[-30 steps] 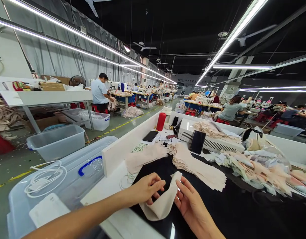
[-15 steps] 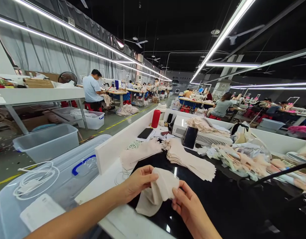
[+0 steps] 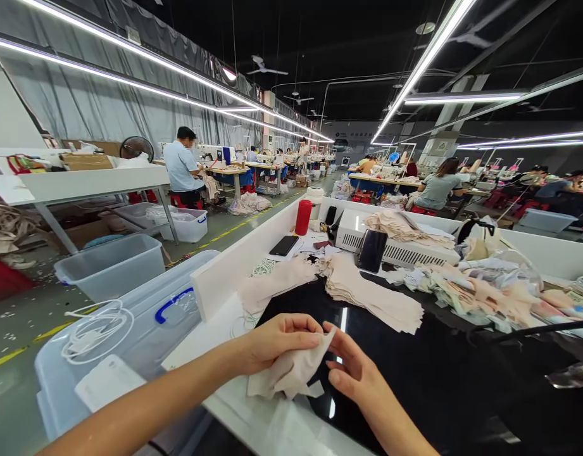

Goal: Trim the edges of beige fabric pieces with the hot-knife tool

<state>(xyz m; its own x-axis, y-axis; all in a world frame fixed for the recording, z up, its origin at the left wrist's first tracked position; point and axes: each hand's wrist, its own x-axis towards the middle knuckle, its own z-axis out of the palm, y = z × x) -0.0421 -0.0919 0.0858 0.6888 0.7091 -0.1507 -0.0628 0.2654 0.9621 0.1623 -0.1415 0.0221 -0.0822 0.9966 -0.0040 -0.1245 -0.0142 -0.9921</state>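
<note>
A thin beige cloth piece [image 3: 294, 373] is held over the near edge of the bench [image 3: 443, 380] by the left hand [image 3: 275, 342]. Its top is pinched between the thumb and the bent fingers, and its lower part is left hanging in loose folds. The right hand [image 3: 364, 373] is held just beside it, with thumb and fingers spread apart. The pointing finger is put close to the cloth's top edge; whether the cloth is touched by it cannot be told.

Behind the hands, a stack of beige cloth pieces [image 3: 371, 294] is laid on the bench's shiny black part. A flatter beige cloth [image 3: 279, 282] is laid to its left. Farther back, a dark phone [image 3: 372, 251] is leaned on a white box with slots [image 3: 351, 239]. To the left, a red bottle [image 3: 303, 217] is placed near a flat black phone [image 3: 284, 246]. To the right, mixed cloth scraps [image 3: 490, 288] are heaped.
</note>
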